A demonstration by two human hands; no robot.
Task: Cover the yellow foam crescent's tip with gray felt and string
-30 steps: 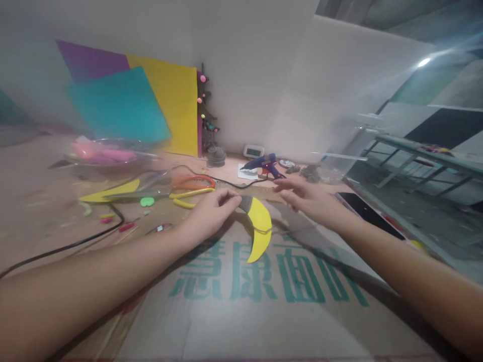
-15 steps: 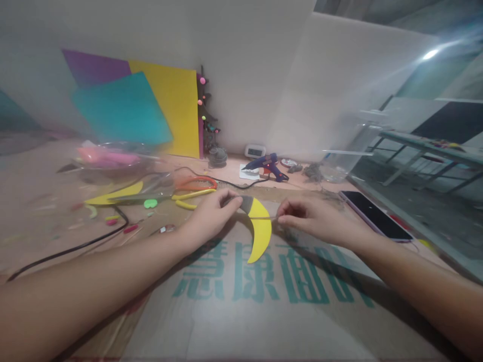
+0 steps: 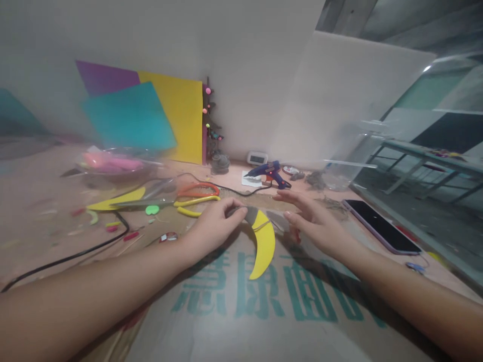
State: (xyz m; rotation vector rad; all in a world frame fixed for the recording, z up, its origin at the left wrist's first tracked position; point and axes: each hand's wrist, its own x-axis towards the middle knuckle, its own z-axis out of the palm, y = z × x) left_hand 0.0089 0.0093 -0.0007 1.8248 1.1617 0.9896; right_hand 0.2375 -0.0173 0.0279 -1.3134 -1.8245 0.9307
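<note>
My left hand pinches the grey-wrapped upper end of a yellow crescent, which looks like a flat foam or card cutout. Its pointed tip hangs down toward me over the cardboard. A thin grey-brown strand lies slantwise across the yellow just below the wrapped part. To the right of the crescent, my right hand is open with its fingers apart, and I see nothing held in it. Where the strand's loose end runs, I cannot make out.
Beneath my hands lies cardboard with green lettering. Scissors with orange and yellow handles rest at left, near a corded glue gun farther back. A phone lies at right. Coloured sheets lean on the wall.
My right hand closed by the crescent, drawing the strand straight across it, then opened and moved up slightly. The strand now slants nearer the grey end. My left hand keeps its pinch.
</note>
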